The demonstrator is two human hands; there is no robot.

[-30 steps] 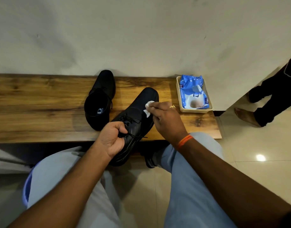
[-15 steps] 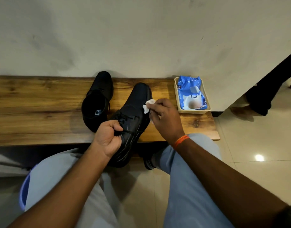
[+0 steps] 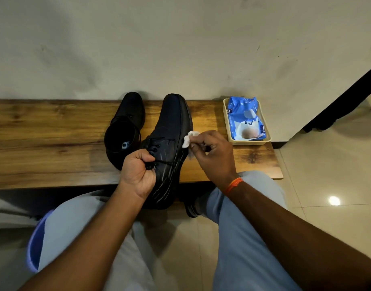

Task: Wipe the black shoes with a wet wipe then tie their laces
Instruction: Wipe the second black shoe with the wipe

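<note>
My left hand (image 3: 138,171) grips the collar of a black lace-up shoe (image 3: 171,131) and holds it tilted, toe pointing away over the wooden bench (image 3: 44,139). Wet streaks shine on the shoe's right side. My right hand (image 3: 212,152) pinches a crumpled white wet wipe (image 3: 190,138) against that side, near the laces. The second black shoe (image 3: 126,131) stands on the bench just to the left, its opening facing me and its laces loose.
A cream tray (image 3: 229,131) at the bench's right end holds a blue wet-wipe pack (image 3: 245,118) with its flap open. A wall runs behind the bench. Tiled floor lies to the right, and my knees in light trousers sit below the bench's front edge.
The held shoe has swung from slanting right to pointing straight away. My right hand with the wipe has slid from the toe area to the shoe's right side. The bystander's legs have left view.
</note>
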